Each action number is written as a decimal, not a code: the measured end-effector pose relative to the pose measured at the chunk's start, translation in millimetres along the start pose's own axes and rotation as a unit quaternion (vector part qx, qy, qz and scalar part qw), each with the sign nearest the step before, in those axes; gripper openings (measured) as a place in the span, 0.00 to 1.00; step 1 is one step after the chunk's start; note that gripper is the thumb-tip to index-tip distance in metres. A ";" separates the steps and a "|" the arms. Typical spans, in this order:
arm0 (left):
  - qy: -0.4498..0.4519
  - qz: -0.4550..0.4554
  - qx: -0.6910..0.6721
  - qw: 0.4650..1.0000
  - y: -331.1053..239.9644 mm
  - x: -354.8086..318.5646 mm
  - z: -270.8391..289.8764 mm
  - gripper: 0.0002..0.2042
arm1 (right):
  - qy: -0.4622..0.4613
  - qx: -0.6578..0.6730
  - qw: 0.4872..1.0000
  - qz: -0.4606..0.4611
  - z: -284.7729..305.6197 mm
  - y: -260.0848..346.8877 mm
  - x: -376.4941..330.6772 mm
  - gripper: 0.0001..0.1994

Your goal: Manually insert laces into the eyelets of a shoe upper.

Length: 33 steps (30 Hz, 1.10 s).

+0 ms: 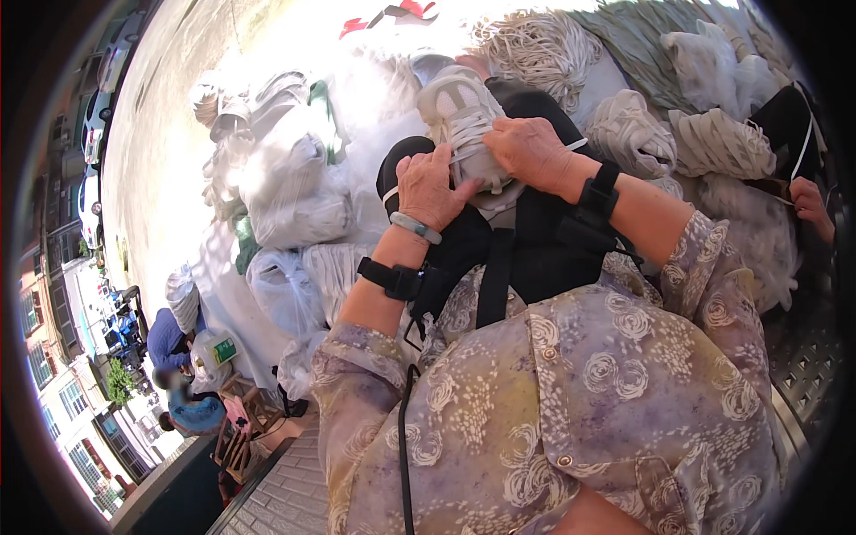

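Both hands on a white sneaker (464, 125) that's resting on the person's dark lap, pretty much center frame. Left hand (431, 189) sits just below the shoe w/ fingers (443, 159) pinching a white lace. Right hand (533, 152) is clamped over the shoe's right side, fingers curled onto the laces. Black wrist straps on both arms, plus a pale green bangle (415, 227) on the left one. Bundles of white laces (535, 45) piled above the shoe, plastic bags (294, 192) of white stuff to its left.
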<state>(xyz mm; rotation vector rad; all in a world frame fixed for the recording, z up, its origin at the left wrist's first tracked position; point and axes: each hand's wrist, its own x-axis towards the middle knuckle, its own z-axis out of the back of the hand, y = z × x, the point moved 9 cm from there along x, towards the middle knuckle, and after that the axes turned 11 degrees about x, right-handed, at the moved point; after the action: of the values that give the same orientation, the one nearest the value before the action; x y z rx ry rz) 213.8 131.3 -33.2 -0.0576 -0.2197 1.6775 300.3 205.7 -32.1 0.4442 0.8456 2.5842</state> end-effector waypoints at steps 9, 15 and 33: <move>0.087 0.033 -0.022 0.995 4.2 7.5 -16.8 0.24 | 0.162 -0.192 0.961 0.119 -25.6 19.6 21.7 0.02; 0.097 0.031 -0.042 0.994 9.0 9.4 -15.6 0.27 | -0.037 -0.049 0.994 0.085 -2.0 -4.9 5.7 0.02; 0.102 0.065 -0.084 0.989 7.6 12.2 -5.0 0.17 | 0.007 -0.050 0.998 -0.049 -3.4 -14.7 11.9 0.04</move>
<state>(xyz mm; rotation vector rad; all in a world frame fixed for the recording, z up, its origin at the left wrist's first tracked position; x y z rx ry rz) 205.7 143.2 -38.3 -0.3747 -0.2058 1.7657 292.3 220.4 -41.7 0.3479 0.7207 2.5275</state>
